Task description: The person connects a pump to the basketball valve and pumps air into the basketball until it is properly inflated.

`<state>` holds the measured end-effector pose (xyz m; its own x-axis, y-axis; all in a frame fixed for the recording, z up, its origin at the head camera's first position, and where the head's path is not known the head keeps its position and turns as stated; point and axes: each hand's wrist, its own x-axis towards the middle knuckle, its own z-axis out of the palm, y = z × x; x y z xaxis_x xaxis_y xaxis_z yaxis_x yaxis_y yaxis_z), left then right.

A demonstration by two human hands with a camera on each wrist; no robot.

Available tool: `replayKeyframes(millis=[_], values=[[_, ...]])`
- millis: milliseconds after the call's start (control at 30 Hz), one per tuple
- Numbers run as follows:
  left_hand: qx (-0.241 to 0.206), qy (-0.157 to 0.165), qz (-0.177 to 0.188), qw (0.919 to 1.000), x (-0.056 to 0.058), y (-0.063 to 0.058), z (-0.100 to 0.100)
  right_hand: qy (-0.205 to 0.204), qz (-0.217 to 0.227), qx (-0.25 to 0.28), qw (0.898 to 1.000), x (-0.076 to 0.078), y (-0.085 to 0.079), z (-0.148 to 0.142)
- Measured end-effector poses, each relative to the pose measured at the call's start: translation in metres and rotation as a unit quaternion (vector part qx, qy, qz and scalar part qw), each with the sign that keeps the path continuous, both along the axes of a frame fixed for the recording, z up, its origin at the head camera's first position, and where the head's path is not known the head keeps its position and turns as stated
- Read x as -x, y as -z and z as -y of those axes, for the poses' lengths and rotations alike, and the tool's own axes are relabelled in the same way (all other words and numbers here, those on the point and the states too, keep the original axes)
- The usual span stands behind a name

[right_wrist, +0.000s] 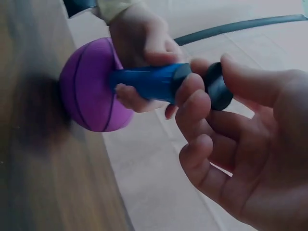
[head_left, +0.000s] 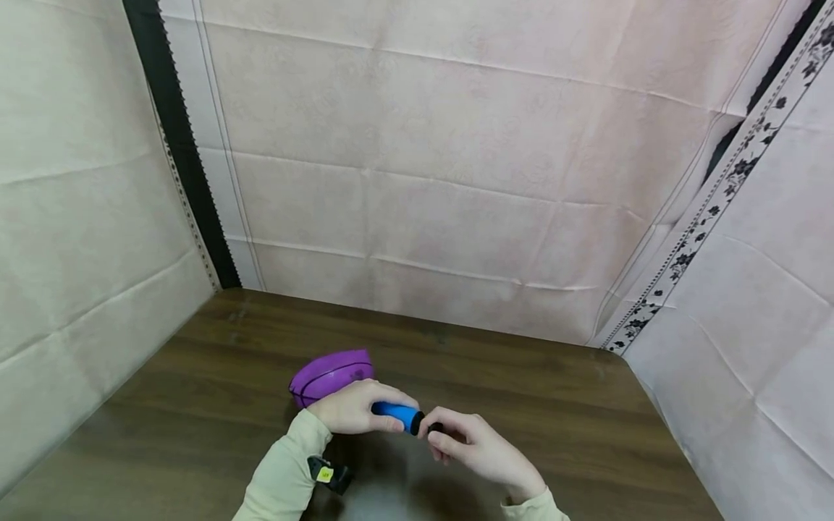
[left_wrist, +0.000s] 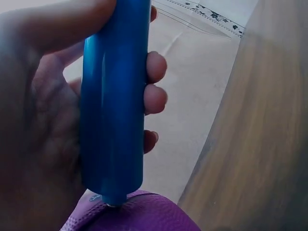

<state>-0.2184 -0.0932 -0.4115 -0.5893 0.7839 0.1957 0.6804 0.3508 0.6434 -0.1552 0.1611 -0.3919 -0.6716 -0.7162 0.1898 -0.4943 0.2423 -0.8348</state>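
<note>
My left hand (head_left: 352, 409) grips a small blue hand pump (head_left: 399, 414) round its barrel. In the left wrist view the barrel (left_wrist: 115, 110) lies across the palm, its narrow end at the surface of a purple ball (left_wrist: 154, 214). My right hand (head_left: 474, 447) pinches the pump's black end knob (right_wrist: 219, 87) between thumb and fingers. A short gap, partly behind fingertips, separates the knob from the barrel's black collar (right_wrist: 181, 79). The ball (head_left: 331, 374), marked with black seam lines, looks dented and underinflated in the head view, just beyond my left hand.
A brown wood-grain table (head_left: 260, 362) lies under the hands and ball. Pale creased cloth (head_left: 417, 181) hangs behind and on both sides, with a floral border strip (head_left: 691, 239) at right. A black device with a yellow label (head_left: 329, 474) is strapped to the left wrist.
</note>
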Motion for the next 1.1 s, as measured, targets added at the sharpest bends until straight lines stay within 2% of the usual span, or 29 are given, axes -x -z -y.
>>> replayKeyframes(millis=[133, 333, 400, 567, 733, 867, 967, 1100], values=[[-0.017, 0.001, -0.015, 0.9997, 0.004, 0.002, 0.007, -0.014, -0.007, 0.006, 1.0, -0.002, -0.009, -0.015], [-0.023, -0.059, -0.058, 0.9963, 0.008, 0.0, 0.022, -0.009, -0.017, 0.032, 0.999, -0.008, -0.02, -0.04], [-0.019, -0.071, -0.076, 0.9944, 0.009, 0.001, 0.023, -0.025, -0.025, 0.041, 0.999, -0.007, -0.02, -0.041], [-0.02, -0.076, -0.127, 0.9888, 0.011, 0.005, 0.022, -0.042, -0.035, 0.053, 0.997, -0.006, -0.017, -0.029], [0.005, -0.093, -0.16, 0.9827, 0.007, 0.0, 0.016, 0.001, 0.005, 0.058, 0.998, -0.003, -0.011, -0.013], [0.008, -0.065, -0.174, 0.9825, 0.005, 0.0, 0.004, 0.053, 0.036, 0.027, 0.998, 0.002, 0.001, 0.0], [0.007, -0.034, -0.161, 0.9863, 0.004, 0.002, -0.002, 0.065, 0.029, 0.002, 0.997, 0.002, 0.005, 0.006], [0.01, -0.014, -0.099, 0.9949, 0.002, 0.0, -0.001, 0.035, 0.005, -0.004, 0.999, 0.002, 0.004, 0.005]])
